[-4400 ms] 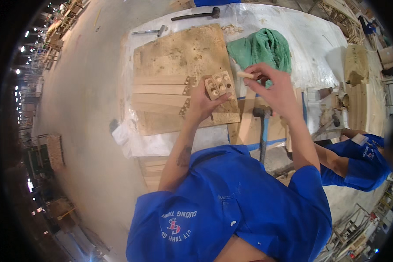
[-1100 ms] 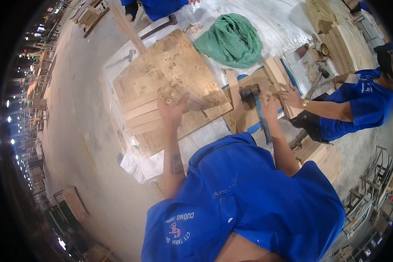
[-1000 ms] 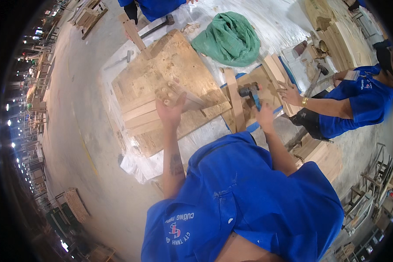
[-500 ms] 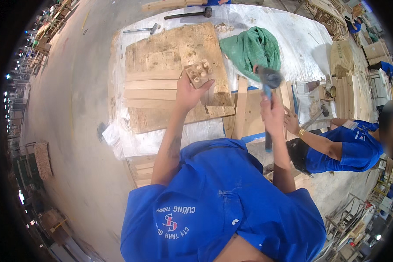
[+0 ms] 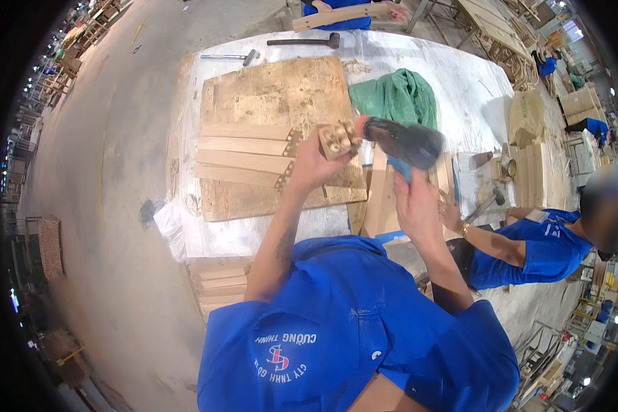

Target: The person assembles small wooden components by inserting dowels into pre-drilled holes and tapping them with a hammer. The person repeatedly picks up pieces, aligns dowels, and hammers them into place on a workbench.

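Note:
My left hand (image 5: 312,165) is closed round a light wooden block (image 5: 331,143) with several round dowels sticking out of its end. In my right hand (image 5: 419,204) is a mallet (image 5: 406,144) with a blue handle and a dark head, smeared by motion. The head's reddish end lies right beside the dowels; whether it touches them I cannot tell. Under my left hand, several wooden slats (image 5: 244,149) with hole-marked ends lie on a worn plywood board (image 5: 275,89).
Another mallet (image 5: 302,42) and a metal hammer (image 5: 230,58) lie along the table's far edge. A green sack (image 5: 398,96) sits beyond the plywood. At my right, a co-worker in blue (image 5: 529,250) reaches in beside wooden boards. Across the table, another person holds a wooden piece (image 5: 343,15).
The mallet has swung left and tilted over toward the dowels. My left hand has moved right with the block. The slats' hole-marked ends now show. Across the table, the other person's wooden piece is more in view.

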### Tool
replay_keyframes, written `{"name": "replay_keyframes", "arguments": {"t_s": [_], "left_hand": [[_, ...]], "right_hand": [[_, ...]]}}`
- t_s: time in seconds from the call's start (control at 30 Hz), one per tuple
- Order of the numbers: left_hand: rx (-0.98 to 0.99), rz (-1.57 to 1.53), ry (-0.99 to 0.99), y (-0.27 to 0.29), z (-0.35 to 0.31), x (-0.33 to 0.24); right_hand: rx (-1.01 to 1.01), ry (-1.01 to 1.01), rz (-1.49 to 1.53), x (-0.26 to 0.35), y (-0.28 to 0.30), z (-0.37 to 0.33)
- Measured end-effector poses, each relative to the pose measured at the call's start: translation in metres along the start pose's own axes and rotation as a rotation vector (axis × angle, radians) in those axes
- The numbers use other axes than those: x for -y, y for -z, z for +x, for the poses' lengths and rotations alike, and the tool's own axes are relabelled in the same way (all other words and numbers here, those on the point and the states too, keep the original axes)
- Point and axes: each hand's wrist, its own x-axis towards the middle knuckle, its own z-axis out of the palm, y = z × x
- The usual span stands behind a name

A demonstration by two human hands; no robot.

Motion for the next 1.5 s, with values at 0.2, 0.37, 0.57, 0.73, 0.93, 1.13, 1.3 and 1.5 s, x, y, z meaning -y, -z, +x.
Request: {"name": "replay_keyframes", "arguments": {"t_s": [0.2, 0.37, 0.57, 0.73, 0.93, 1.13, 1.3, 1.5], "left_hand": [[-0.004, 0.013, -0.066, -0.011, 0.000, 0.008], [-0.098, -0.038, 0.000, 0.005, 0.003, 0.013], [-0.064, -0.117, -0.017, 0.008, -0.006, 0.005], [0.000, -0.034, -0.027, 0.002, -0.008, 0.002], [-0.060, 0.016, -0.073, -0.003, -0.012, 0.019], [0.016, 0.066, -0.107, -0.008, -0.004, 0.006], [-0.041, 0.042, -0.092, -0.001, -0.012, 0.013], [-0.031, 0.074, -0.095, -0.002, -0.004, 0.012]], "right_hand": [[-0.057, -0.058, 0.441, -0.004, 0.014, -0.029], [0.205, -0.169, -0.091, -0.007, 0.003, -0.020], [-0.118, -0.123, 0.533, 0.005, 0.022, -0.038], [0.241, -0.075, -0.182, 0.000, 0.007, -0.023], [0.083, 0.002, 0.128, 0.032, 0.033, 0.000], [0.069, 0.088, -0.358, -0.008, 0.019, -0.023], [0.111, -0.144, 0.018, 0.025, 0.033, 0.000], [-0.015, -0.082, 0.192, 0.026, 0.048, -0.007]]}}
